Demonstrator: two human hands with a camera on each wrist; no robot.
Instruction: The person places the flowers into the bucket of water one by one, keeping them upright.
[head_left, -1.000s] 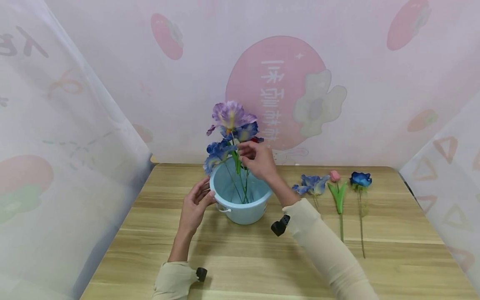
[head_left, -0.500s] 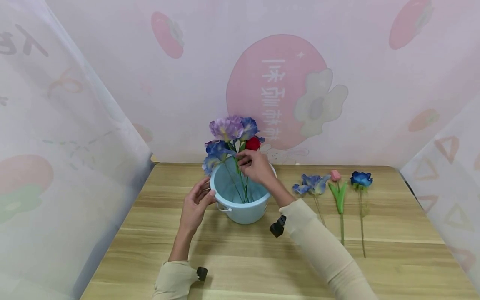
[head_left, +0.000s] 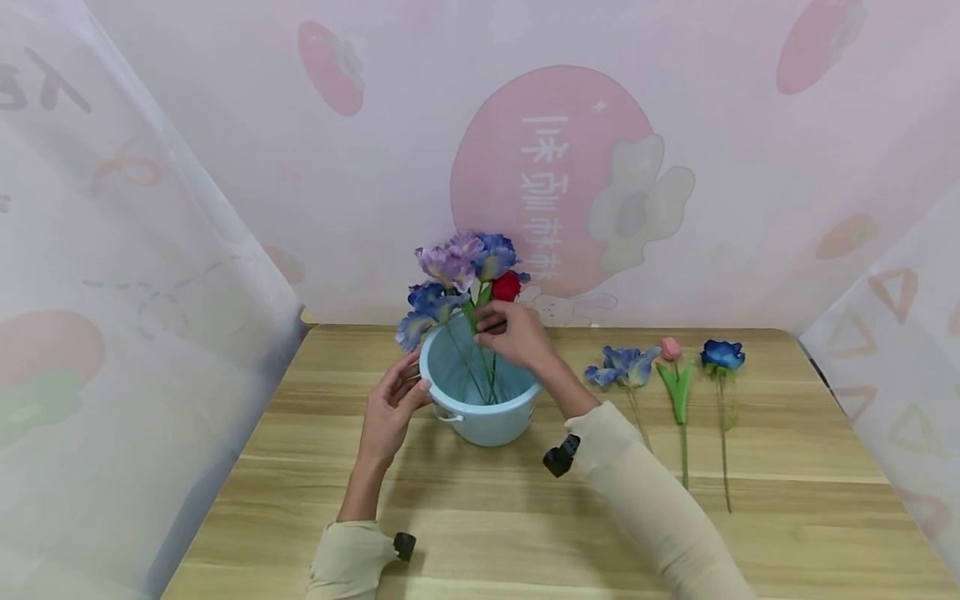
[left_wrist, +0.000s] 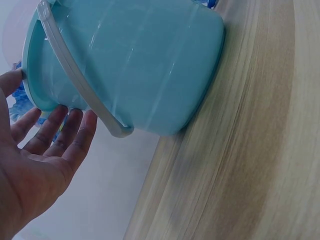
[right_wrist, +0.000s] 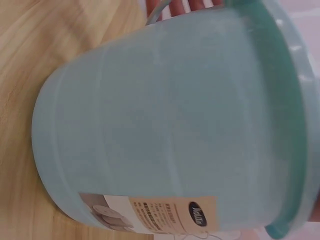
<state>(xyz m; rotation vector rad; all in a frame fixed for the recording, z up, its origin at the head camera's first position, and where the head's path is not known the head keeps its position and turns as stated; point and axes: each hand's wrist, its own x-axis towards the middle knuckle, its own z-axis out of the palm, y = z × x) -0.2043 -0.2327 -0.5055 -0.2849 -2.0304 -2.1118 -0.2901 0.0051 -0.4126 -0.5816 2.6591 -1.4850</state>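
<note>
A light-blue plastic bucket (head_left: pixel 491 427) stands upright on the wooden table. My left hand (head_left: pixel 388 414) holds its left rim, with the thumb on the rim (left_wrist: pixel 31 65) and the fingers along the side. Over the bucket's mouth, my right hand (head_left: pixel 517 335) pinches the stem of a purple artificial iris (head_left: pixel 445 265), its fingertips close among the other stems. Two blue irises, one at the back (head_left: pixel 493 257) and one at the left (head_left: pixel 429 315), and a red flower (head_left: pixel 506 287) also rise from the bucket. In the right wrist view the right fingers are hidden beyond the bucket wall (right_wrist: pixel 165 110).
To the right, a blue iris (head_left: pixel 622 367), a pink tulip (head_left: pixel 671 348) and a blue rose (head_left: pixel 723 355) lie on the wooden table (head_left: pixel 480 517). A white handle (left_wrist: pixel 82 82) hangs down the bucket's side. A printed cloth backdrop (head_left: pixel 405 167) rises behind the table.
The purple iris has come down into the bucket and now leans left beside the blue ones. My right hand has lowered with it. My left hand has stayed on the rim.
</note>
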